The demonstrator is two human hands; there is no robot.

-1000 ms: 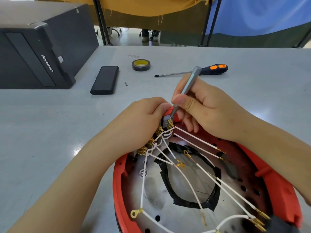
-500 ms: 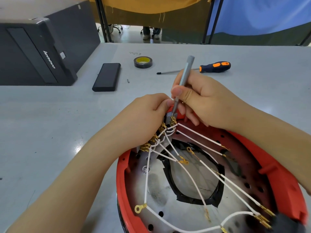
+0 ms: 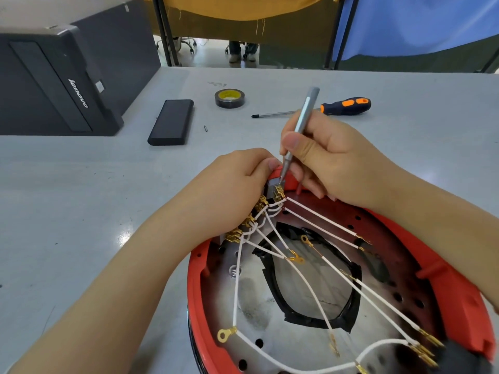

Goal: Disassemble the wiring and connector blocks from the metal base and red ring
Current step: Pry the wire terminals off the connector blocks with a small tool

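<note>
Loosening the top connector block, most wiring still attached

Working at the upper rim of the red ring (image 3: 459,298), the right hand (image 3: 332,160) pinches a slim grey screwdriver (image 3: 302,122), its tip down on the connector block (image 3: 275,188) at frame centre. The left hand (image 3: 229,195) curls its fingers round the row of blocks, steadying them. White wires (image 3: 324,222) fan across the metal base (image 3: 297,344) in the lower right, several gold terminals lying loose, others still seated in blocks. Judging by this, disassembly is partway; the blocks remain to be freed
</note>
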